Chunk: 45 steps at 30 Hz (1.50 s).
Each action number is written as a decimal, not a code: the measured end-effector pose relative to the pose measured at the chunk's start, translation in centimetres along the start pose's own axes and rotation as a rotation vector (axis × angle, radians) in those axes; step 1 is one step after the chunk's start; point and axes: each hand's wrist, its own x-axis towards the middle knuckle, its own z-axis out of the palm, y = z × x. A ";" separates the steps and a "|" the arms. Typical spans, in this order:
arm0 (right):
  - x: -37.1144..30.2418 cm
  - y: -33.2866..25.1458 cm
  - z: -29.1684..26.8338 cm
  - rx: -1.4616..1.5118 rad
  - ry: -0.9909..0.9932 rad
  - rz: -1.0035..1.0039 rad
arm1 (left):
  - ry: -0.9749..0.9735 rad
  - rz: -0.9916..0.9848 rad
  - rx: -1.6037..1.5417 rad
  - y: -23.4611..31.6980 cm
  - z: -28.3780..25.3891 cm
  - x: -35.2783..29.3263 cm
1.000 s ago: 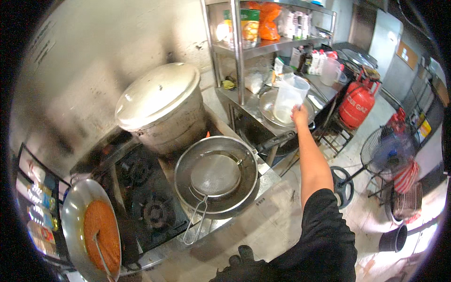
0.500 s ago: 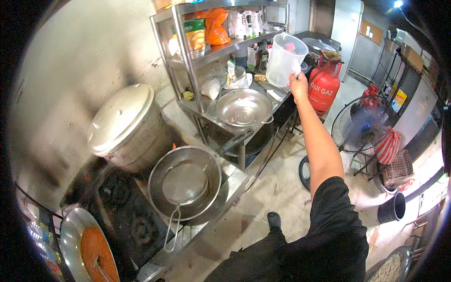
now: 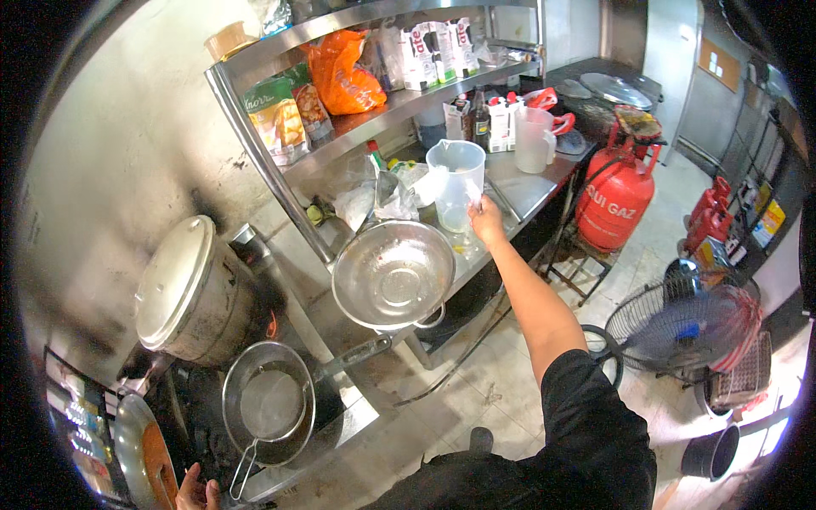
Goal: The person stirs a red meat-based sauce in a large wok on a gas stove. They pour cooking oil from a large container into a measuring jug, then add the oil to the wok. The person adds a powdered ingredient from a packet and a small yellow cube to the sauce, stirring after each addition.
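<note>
My right hand (image 3: pixel 486 223) is closed round the handle of a translucent plastic measuring jug (image 3: pixel 456 166). The jug is upright over the steel worktable, just behind a metal colander (image 3: pixel 395 276) that sits at the table's near edge. Only part of my left hand (image 3: pixel 197 491) shows at the lower left, its fingers loosely bent and apart, with nothing visible in them. Beside it is a wide pan (image 3: pixel 127 438) of orange-red sauce. A round mesh strainer (image 3: pixel 272 404) with a wire handle rests in a pan on the stove, to the right of that hand.
A large lidded pot (image 3: pixel 200 289) stands at the back of the stove. Another plastic jug (image 3: pixel 534 140), bottles and cartons stand farther along the table, under a shelf (image 3: pixel 399 106) of packets. A red gas cylinder (image 3: pixel 616 191) and a standing fan (image 3: pixel 680 327) are to the right.
The jug in my right hand has come down and left, from beside the gas cylinder to above the worktable. My left hand has entered at the lower left. The whole view has shifted.
</note>
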 end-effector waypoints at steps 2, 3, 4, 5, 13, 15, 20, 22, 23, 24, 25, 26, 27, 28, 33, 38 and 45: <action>0.7 1.4 1.9 -0.005 -0.025 -0.035 | 0.032 0.000 -0.071 1.7 0.1 -0.7; 1.0 2.0 2.7 -0.030 -0.047 -0.007 | 0.048 -0.001 -0.108 2.4 0.1 -1.0; 1.3 2.6 3.3 -0.056 -0.068 0.022 | 0.027 0.003 -0.097 3.1 0.1 -1.1; 1.4 2.9 3.9 -0.078 -0.101 0.101 | 0.004 0.009 -0.086 3.8 -0.1 -1.0; -2.3 -1.1 1.9 0.091 -0.027 0.043 | -0.147 0.312 -0.175 11.8 1.3 7.0; -5.5 -3.2 0.4 0.072 -0.004 0.211 | -0.069 0.478 -0.181 15.0 3.1 10.7; -14.5 -7.5 -2.5 0.427 -0.537 0.946 | -0.199 0.718 -0.343 22.8 8.8 20.9; -16.1 -8.8 -1.8 0.527 -0.615 1.012 | -0.320 0.702 -0.357 26.8 11.6 25.1; -16.7 -9.3 -1.5 0.587 -0.653 1.037 | -0.422 0.674 -0.379 28.8 13.0 27.0; -17.1 -9.6 -1.2 0.593 -0.649 1.089 | -0.393 0.723 -0.384 30.7 14.4 28.5; -17.3 -9.7 -1.1 0.629 -0.659 1.072 | -0.359 0.759 -0.401 32.5 15.9 29.8; -17.5 -9.7 -1.2 0.647 -0.652 1.088 | -0.327 0.809 -0.383 34.2 17.1 31.0; -17.8 -9.7 -1.2 0.670 -0.642 1.103 | -0.308 0.825 -0.352 35.7 18.2 31.9; -18.2 -9.5 -1.0 0.669 -0.649 1.111 | -0.254 0.826 -0.391 36.8 19.3 32.5; -19.1 -8.4 0.3 0.762 -0.514 1.015 | -0.084 0.712 -0.565 42.0 20.8 33.7; -19.0 -8.4 -3.3 0.795 -0.424 0.983 | 0.142 0.763 -0.564 45.1 19.8 34.3; -17.6 -6.7 -6.2 0.703 -0.391 0.973 | -0.131 0.497 -0.307 48.1 23.5 36.1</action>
